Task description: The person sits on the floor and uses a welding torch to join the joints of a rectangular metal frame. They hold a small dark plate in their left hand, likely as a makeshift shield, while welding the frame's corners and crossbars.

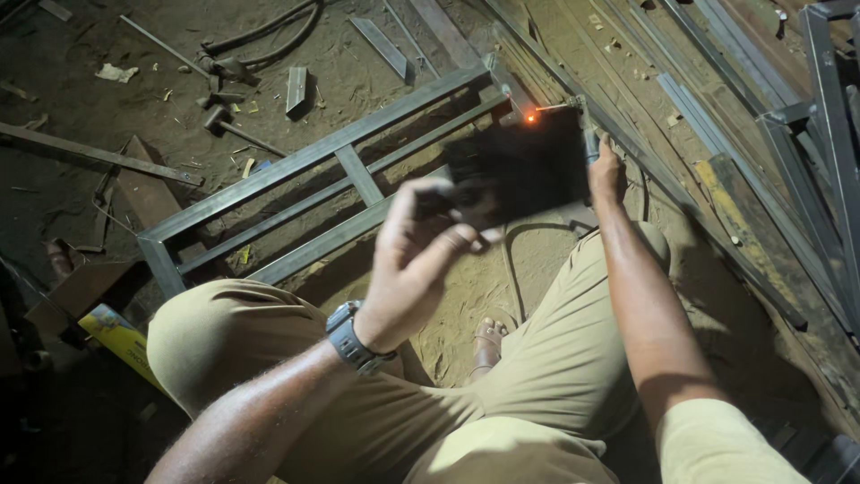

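While both hands grip tools: left hand (pixel 417 260) clutching dark shield (pixel 520 170), sandy workshop floor (pixel 116 81).

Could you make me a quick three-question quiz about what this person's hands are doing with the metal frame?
1. True or false: the left hand holds a dark shield up over the work.
2. Which hand reaches to the glowing orange spot on the metal frame: A left, B right?
3. What is strapped to the left wrist?

Key: 1 true. 2 B, the right hand. 3 A dark wristwatch.
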